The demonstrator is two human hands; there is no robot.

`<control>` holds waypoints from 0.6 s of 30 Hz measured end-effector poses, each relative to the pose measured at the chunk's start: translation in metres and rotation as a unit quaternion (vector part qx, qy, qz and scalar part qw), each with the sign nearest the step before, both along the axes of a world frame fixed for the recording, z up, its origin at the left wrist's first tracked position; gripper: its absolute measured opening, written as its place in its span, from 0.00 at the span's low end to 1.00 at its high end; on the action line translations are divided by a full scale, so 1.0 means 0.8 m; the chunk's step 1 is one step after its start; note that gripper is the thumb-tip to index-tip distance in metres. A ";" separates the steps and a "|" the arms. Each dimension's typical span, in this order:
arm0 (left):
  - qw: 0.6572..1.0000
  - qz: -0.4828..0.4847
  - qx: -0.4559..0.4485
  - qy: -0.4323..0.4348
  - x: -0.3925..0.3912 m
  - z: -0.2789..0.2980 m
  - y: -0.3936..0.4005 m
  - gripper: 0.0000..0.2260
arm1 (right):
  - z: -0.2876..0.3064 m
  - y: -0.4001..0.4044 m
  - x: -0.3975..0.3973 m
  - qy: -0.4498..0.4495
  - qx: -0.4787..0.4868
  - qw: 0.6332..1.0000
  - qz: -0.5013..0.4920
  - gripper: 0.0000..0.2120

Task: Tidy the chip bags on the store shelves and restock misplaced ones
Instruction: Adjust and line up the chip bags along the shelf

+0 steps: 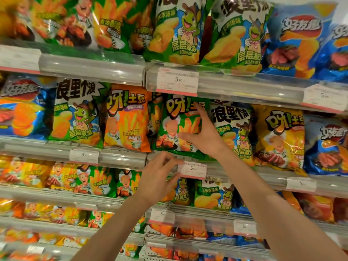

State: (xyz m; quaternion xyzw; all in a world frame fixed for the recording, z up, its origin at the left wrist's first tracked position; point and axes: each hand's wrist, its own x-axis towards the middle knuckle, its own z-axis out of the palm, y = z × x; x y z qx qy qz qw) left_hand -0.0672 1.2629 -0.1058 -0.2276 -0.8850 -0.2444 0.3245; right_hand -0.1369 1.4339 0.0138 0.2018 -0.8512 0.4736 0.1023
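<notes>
**Hands at the green fries bag on the second shelf**

Right hand (204,137) lies spread against the front of a green fries bag (178,127), index finger pointing up along its right edge and thumb stretched left across its lower half; the palm presses the bag but the fingers do not close round it. That bag stands upright on the second shelf from the top, between an orange fries bag (128,119) on its left and a green-and-white wavy chip bag (234,129) on its right. Left hand (160,176) hovers lower, fingers loosely curled beside a white price tag (192,169) on the shelf rail (120,159); whether it touches the tag cannot be told.
</notes>
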 end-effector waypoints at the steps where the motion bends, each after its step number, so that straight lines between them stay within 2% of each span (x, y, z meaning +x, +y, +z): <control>1: 1.000 -0.003 0.000 0.001 0.000 0.001 0.000 0.15 | 0.002 0.004 0.001 -0.001 -0.007 1.000 0.012 0.52; 6: 1.000 -0.011 0.012 0.003 0.000 0.002 -0.002 0.16 | 0.001 0.004 0.005 -0.028 -0.008 0.999 0.045 0.53; 18: 1.000 0.000 0.020 -0.012 0.002 0.002 0.002 0.16 | -0.004 -0.002 0.003 -0.049 -0.003 0.997 0.051 0.53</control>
